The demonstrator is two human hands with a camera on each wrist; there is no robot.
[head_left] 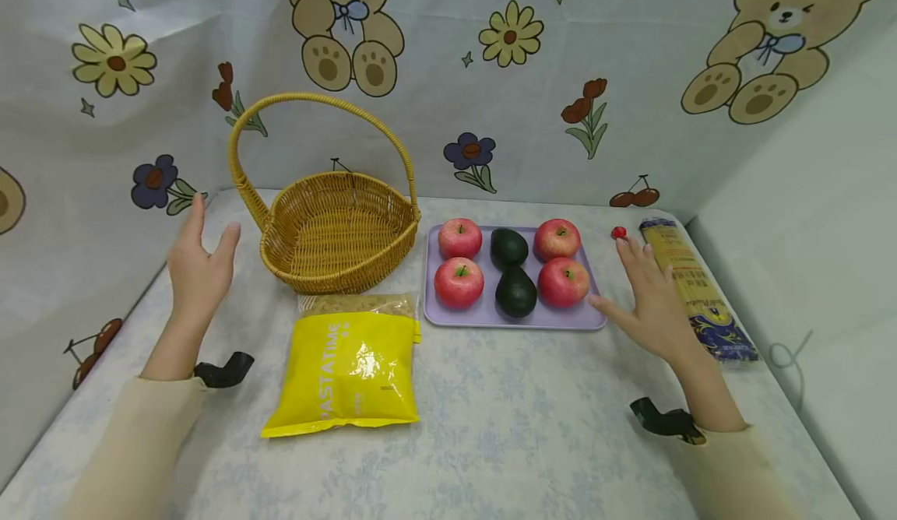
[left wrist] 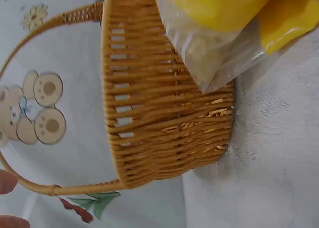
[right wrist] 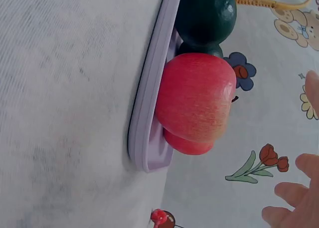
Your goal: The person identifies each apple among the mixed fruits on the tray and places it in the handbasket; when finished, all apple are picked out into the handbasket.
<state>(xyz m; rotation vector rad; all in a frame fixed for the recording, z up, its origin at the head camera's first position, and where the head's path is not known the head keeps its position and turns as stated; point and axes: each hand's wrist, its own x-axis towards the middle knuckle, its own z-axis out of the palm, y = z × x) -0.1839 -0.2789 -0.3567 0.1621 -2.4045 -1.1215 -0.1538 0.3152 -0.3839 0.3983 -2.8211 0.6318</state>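
My left hand (head_left: pixel 201 263) is held up left of the wicker basket (head_left: pixel 336 279), fingers extended and holding nothing. Just in front of the basket lies a yellow pasta bag (head_left: pixel 357 372) with a clear top. My right hand (head_left: pixel 652 306), fingers spread, hovers between a lilac tray (head_left: pixel 518 323) and a long yellow-and-blue packet (head_left: pixel 694 294), gripping neither. On the tray, two dark green avocados (head_left: pixel 515 293) sit between pairs of red apples (head_left: pixel 564 282). In the right wrist view one apple (right wrist: pixel 197 96) is close, with fingertips (right wrist: pixel 289 193) apart from it at the right edge.
A small red object (head_left: pixel 618 233) lies near the back edge, past the right fingertips. Behind the table (head_left: pixel 518 426) hangs a cloth (head_left: pixel 420 53) printed with bears and flowers. A white wall (head_left: pixel 820 271) borders the right side. The basket's tall handle (head_left: pixel 318 97) arches upward.
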